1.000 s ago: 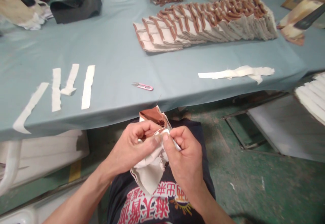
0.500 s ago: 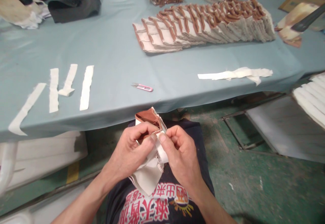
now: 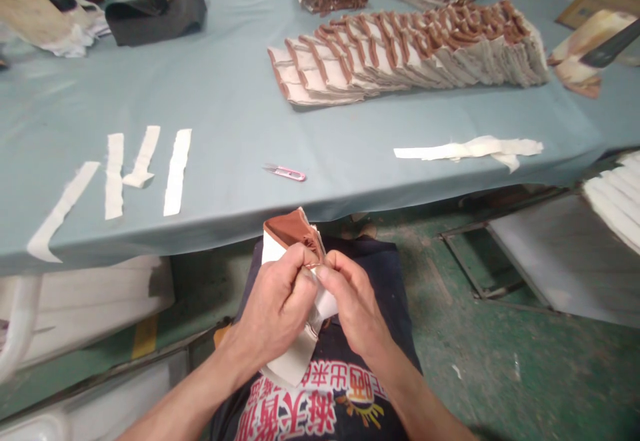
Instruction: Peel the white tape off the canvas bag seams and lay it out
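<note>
Nearest me, a dark garment printed with red characters (image 3: 320,407) covers the lap, and the loose end of a white-and-brown folded fabric piece (image 3: 286,226) hangs over it. I take directions from where the fingertips meet, 12 pointing away from the body. The left hand (image 3: 280,304) is closed in a pinch on the piece and covers much of its middle; the right hand (image 3: 350,297) pinches too, thumb and fingers drawn together on its 3 o'clock edge. The fingertips all but touch, though I cannot tell exactly what lies between them. The piece's long axis runs roughly from 12 to 6, with its brown fold uppermost toward 11. That end stands against the near edge of the blue-grey covered table (image 3: 235,114); whether they touch I cannot tell. Green painted floor (image 3: 450,361) gives the right arm room at 4. Past the edge, slim pink-handled thread snips (image 3: 289,173) lie between 11 and 12, slightly nearer the left hand. Four frayed white cloth strips (image 3: 177,174) lie around 10, a rumpled white strip bundle (image 3: 460,150) at 2. Farther off, overlapping white-and-brown folded pieces (image 3: 410,54) form a long row at 1.
</note>
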### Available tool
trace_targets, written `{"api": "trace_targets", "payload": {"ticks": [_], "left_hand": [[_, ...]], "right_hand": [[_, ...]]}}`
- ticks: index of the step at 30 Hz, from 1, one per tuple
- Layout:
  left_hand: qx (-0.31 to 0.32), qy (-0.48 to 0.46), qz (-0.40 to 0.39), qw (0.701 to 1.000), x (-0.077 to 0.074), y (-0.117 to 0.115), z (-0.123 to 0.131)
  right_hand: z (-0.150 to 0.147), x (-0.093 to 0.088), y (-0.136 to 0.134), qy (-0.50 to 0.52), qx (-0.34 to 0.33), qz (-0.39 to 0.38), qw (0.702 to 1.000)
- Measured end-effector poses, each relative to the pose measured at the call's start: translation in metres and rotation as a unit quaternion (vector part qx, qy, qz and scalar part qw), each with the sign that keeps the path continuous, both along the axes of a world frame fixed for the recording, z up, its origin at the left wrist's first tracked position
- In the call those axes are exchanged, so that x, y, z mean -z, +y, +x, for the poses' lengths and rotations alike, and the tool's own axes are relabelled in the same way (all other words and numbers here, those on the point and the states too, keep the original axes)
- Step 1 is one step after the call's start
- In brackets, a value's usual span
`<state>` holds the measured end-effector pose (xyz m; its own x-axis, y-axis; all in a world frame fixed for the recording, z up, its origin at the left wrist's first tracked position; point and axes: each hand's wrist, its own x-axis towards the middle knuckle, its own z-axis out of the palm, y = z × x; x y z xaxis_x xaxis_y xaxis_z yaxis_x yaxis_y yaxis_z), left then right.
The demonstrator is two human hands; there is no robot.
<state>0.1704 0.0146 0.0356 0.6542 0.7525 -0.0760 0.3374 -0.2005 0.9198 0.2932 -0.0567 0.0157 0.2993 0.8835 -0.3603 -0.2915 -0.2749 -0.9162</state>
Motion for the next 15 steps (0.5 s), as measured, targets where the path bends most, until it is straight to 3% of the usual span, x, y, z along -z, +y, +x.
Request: {"api": "trace_targets", "payload": {"ticks": [9,15], "left_hand": [[0.011,-0.003,0.006,1.0,-0.002,0.006,0.013],[0.071,-0.064,-0.003,0.995,-0.024,0.025,0.013]], "right_hand": [[-0.006,0.005,0.002,-0.202,0.072,0.069,0.974],[0.012,0.014,-0.004,-0.256,0.06,0.032,0.964]]}}
